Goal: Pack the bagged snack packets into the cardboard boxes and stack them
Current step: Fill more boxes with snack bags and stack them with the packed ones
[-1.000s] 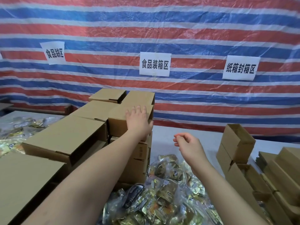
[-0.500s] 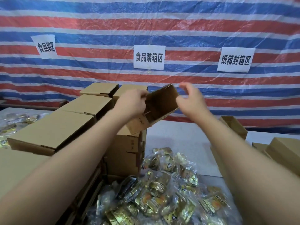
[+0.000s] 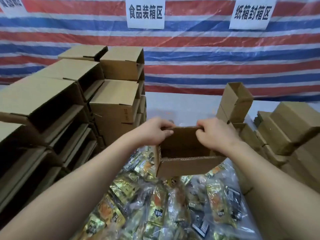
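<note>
- Over the snack pile, mid-frame, the open cardboard box (image 3: 187, 153) hung in the air above the bagged snack packets (image 3: 155, 205), held by both hands at its far rim.
- Left hand (image 3: 152, 130): grip closed round the far-left top edge, fingers curled over the rim, thumb on the inside face.
- Right hand (image 3: 214, 134): same grip on the far-right top edge, fingers hooked over the rim.
- Box mouth faced up and tilted toward the camera; interior looked empty. Long axis ran left-right across the view.
- Handling, my read: corrugated board, light when empty, stiff along the walls but will rack if squeezed at one corner. Cut rim is the obvious hold; once loaded, support from under the base is safer than hanging it off the rim.
- Packets: foil pouches inside clear plastic bags, soft, slippery, crinkly. Likely light, and they'll slump. Pinch at a bag neck or scoop from below; don't crush.
- Packet pile had no common heading, bags lay mixed at all angles on the bench (image 3: 181, 104).
- Stacked closed boxes (image 3: 114, 104) stood left of the hands, several tiers high; more boxes (image 3: 284, 127) sat right, one open box (image 3: 237, 99) tipped on its side.
- Striped tarp (image 3: 207, 63) behind, with paper signs (image 3: 145, 13).
</note>
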Available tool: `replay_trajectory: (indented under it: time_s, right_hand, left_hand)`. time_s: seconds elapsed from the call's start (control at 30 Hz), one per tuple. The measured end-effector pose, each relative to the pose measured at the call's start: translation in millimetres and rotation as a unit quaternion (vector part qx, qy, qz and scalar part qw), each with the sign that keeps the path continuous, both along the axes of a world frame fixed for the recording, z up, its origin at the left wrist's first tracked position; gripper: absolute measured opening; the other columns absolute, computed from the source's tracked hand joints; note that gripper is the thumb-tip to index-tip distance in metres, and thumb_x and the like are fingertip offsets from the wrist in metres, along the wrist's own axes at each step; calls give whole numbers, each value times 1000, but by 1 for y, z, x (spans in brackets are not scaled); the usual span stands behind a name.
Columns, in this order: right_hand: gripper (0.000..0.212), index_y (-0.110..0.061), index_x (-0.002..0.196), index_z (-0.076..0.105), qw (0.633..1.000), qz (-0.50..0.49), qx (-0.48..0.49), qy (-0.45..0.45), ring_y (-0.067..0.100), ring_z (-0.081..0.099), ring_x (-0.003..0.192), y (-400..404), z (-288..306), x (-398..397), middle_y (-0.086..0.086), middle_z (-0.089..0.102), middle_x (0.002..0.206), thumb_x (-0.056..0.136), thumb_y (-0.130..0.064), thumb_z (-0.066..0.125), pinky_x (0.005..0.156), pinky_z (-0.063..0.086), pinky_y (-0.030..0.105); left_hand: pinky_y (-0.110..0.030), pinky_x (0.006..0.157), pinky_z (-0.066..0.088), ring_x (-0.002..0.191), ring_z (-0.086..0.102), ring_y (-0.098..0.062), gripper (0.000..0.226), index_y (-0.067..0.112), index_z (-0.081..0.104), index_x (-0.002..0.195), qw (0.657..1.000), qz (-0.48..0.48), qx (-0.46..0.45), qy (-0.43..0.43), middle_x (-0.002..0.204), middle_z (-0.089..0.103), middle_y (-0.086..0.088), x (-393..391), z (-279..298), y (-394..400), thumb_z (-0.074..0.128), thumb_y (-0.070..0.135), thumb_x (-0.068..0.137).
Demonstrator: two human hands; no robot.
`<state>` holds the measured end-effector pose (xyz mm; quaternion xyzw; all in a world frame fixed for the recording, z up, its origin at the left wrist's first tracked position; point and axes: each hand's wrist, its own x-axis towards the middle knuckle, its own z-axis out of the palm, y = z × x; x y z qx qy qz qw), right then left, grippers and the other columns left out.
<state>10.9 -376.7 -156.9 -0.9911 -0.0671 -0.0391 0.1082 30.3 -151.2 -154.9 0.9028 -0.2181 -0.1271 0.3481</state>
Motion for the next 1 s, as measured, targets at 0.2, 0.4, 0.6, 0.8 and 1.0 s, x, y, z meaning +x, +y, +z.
replay_trajectory:
  time_s: [0.2, 0.4, 0.6, 0.8, 1.0]
  right_hand:
    - [19, -19, 65, 47, 992, -59, 2, 112, 30, 58, 79, -32, -101, -62, 5, 61, 77, 83, -20, 51, 63, 44, 32]
    - [16, -22, 69, 47, 983, -98, 43, 147, 19, 51, 69, -52, -159, -95, -8, 46, 67, 84, -19, 50, 55, 31, 31]
    - [12, -30, 92, 53, 981, -68, 83, 162, 8, 49, 86, -58, -204, -117, -15, 48, 88, 91, -19, 47, 74, 36, 22]
    - [26, -22, 111, 61, 985, -58, 96, 128, 9, 49, 90, -66, -208, -115, -10, 54, 99, 88, -27, 50, 79, 43, 25]
    - [41, -24, 120, 60, 990, -33, 72, 118, 13, 53, 108, -72, -207, -119, -11, 58, 113, 86, -41, 46, 96, 42, 31]
  left_hand:
    - [-14, 73, 39, 97, 57, -4, 24, 24, 71, 119, 996, -20, 10, 85, 109, 69, 11, -47, -108, -41, 57, 25, 101]
    - [-24, 86, 44, 98, 59, -6, 22, 25, 72, 116, 992, -7, 27, 120, 111, 70, 10, -69, -164, -65, 58, 29, 100]
    - [-30, 96, 50, 101, 60, -3, 19, 30, 71, 112, 990, -16, 24, 142, 106, 66, 19, -83, -194, -66, 57, 30, 100]
    - [-23, 83, 52, 90, 60, 7, 17, 36, 71, 104, 992, -2, 10, 125, 99, 69, 21, -79, -192, -68, 60, 45, 95]
    - [-17, 81, 50, 92, 58, 15, 27, 39, 69, 104, 993, -8, -1, 116, 97, 66, 28, -75, -191, -65, 56, 60, 92]
